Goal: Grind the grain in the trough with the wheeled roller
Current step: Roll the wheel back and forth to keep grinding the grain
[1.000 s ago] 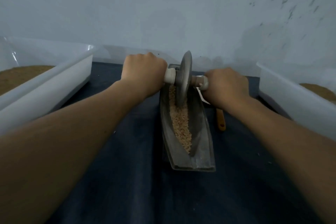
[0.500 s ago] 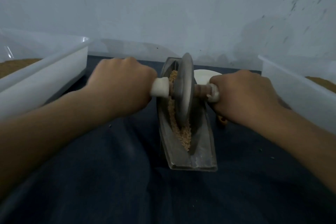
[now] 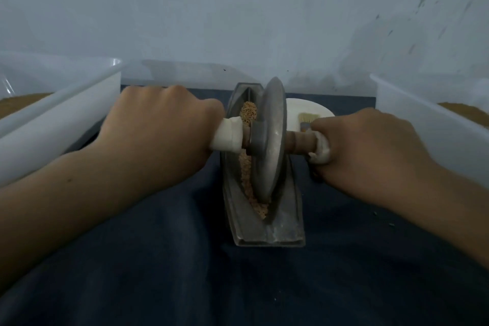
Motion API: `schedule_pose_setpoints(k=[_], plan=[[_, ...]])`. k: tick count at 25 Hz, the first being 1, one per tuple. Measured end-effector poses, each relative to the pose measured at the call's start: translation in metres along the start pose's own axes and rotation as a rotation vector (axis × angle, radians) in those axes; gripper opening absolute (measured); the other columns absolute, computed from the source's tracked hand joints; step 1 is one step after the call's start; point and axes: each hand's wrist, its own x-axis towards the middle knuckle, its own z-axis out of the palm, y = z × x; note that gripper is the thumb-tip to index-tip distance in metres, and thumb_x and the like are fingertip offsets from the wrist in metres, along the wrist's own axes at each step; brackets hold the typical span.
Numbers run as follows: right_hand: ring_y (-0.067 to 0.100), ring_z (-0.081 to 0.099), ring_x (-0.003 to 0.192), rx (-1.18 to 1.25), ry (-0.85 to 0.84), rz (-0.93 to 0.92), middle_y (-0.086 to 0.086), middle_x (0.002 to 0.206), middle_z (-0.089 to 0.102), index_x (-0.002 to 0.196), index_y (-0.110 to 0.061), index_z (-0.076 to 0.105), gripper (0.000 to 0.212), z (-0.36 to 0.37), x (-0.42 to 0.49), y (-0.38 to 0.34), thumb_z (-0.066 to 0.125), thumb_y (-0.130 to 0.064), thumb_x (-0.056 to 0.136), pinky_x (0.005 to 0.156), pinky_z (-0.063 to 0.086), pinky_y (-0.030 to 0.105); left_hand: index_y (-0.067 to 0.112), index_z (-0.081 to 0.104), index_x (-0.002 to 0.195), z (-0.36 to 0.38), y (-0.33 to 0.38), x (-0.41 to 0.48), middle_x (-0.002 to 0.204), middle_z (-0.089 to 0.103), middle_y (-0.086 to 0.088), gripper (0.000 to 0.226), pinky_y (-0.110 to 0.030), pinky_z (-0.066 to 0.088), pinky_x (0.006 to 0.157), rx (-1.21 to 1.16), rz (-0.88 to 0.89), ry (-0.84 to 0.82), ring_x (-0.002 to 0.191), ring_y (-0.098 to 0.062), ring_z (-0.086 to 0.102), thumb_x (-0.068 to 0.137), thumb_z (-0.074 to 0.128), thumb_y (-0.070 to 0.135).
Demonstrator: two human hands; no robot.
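Observation:
A grey metal boat-shaped trough point(image 3: 285, 230) lies lengthwise on a dark blue cloth, holding tan grain point(image 3: 247, 111). The wheeled roller point(image 3: 270, 140), a grey metal disc on a wooden axle with white-wrapped handles, stands upright in the trough's groove toward the near half. My left hand point(image 3: 156, 130) grips the left handle and my right hand point(image 3: 370, 148) grips the right handle. The disc hides much of the grain on its right side.
A white plastic tub point(image 3: 66, 114) with brown powder stands at the left, and another white tub point(image 3: 423, 119) stands at the right. Behind my right hand, a white plate point(image 3: 304, 107) carries a small brush point(image 3: 308, 117). A pale wall rises close behind.
The roller has rolled from the trough's far end toward me, with both hands drawing back on the handles. The plate and brush behind the right hand came into view.

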Motion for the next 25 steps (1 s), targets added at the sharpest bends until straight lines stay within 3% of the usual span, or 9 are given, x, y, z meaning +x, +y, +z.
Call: schedule_pose_setpoints(k=[4,7,10,13,16,18,21,23,25], plan=[[0.018,0.041,0.048,-0.058,-0.114,0.071,-0.007,0.056,0.043,0.066,-0.031,0.054,0.017,0.016,0.017,0.0,0.058,-0.047,0.068,0.046,0.025,0.022,0.024,0.043,0.066,0.016,0.009,0.015,0.048,0.036,-0.003,0.032,-0.02,0.012,0.049,0.064,-0.073,-0.079,0.039,-0.024,0.037,0.064,0.075,0.02],[0.023,0.052,0.063,-0.059,-0.129,0.145,-0.002,0.068,0.053,0.072,-0.028,0.053,0.017,0.044,0.063,-0.005,0.065,-0.036,0.08,0.054,0.035,0.028,0.022,0.058,0.082,0.042,0.012,0.047,0.061,0.044,-0.004,0.007,-0.029,0.024,0.051,0.022,-0.156,-0.105,0.057,-0.03,0.054,0.082,0.065,0.02],[0.022,0.052,0.066,-0.024,-0.128,0.176,-0.002,0.073,0.054,0.074,-0.027,0.052,0.016,0.052,0.082,-0.008,0.063,-0.033,0.085,0.055,0.036,0.029,0.021,0.061,0.092,0.048,0.009,0.061,0.077,0.057,-0.006,0.006,-0.033,0.032,0.056,-0.009,-0.197,-0.14,0.071,-0.034,0.062,0.088,0.06,0.025],[0.016,0.038,0.054,-0.018,-0.121,0.109,-0.006,0.063,0.044,0.063,-0.027,0.039,0.032,0.034,0.049,-0.004,0.063,-0.037,0.081,0.048,0.022,0.025,0.023,0.045,0.076,0.029,0.011,0.038,0.062,0.044,-0.001,0.016,-0.027,0.024,0.049,-0.001,-0.133,-0.092,0.052,-0.026,0.048,0.083,0.06,0.023],[0.009,0.031,0.044,-0.002,-0.055,0.01,-0.011,0.051,0.035,0.061,-0.032,0.045,0.018,0.007,0.008,0.001,0.052,-0.047,0.069,0.043,0.018,0.02,0.023,0.032,0.067,0.0,0.007,0.006,0.049,0.029,0.003,0.035,-0.019,0.008,0.05,0.003,-0.027,0.006,0.042,-0.016,0.015,0.065,0.067,0.022],[0.01,0.034,0.041,0.034,-0.056,-0.025,-0.012,0.048,0.034,0.063,-0.035,0.049,0.018,-0.002,-0.003,0.004,0.042,-0.052,0.065,0.042,0.021,0.019,0.021,0.031,0.065,-0.007,0.004,-0.003,0.047,0.032,0.002,0.037,-0.018,0.009,0.052,-0.037,0.002,0.025,0.041,-0.014,0.014,0.06,0.068,0.018],[0.014,0.037,0.046,-0.055,-0.089,0.044,-0.009,0.054,0.04,0.061,-0.032,0.044,0.021,0.015,0.02,0.0,0.054,-0.048,0.068,0.045,0.021,0.021,0.023,0.033,0.065,0.007,0.011,0.013,0.05,0.028,0.003,0.034,-0.019,0.01,0.049,0.026,-0.083,-0.101,0.042,-0.013,0.01,0.069,0.066,0.017],[0.021,0.048,0.057,-0.047,-0.122,0.125,-0.003,0.064,0.05,0.066,-0.029,0.047,0.023,0.034,0.052,-0.004,0.062,-0.041,0.08,0.05,0.03,0.026,0.021,0.045,0.071,0.032,0.013,0.039,0.056,0.031,0.002,0.02,-0.025,0.017,0.046,0.043,-0.15,-0.137,0.044,-0.017,0.021,0.082,0.062,0.019],[0.024,0.056,0.069,0.028,-0.178,0.194,0.0,0.075,0.057,0.08,-0.027,0.059,0.008,0.049,0.078,-0.006,0.061,-0.031,0.087,0.057,0.042,0.031,0.019,0.058,0.083,0.044,0.013,0.066,0.062,0.035,-0.001,0.004,-0.03,0.025,0.05,0.008,-0.191,-0.174,0.049,-0.021,0.03,0.087,0.058,0.017]])
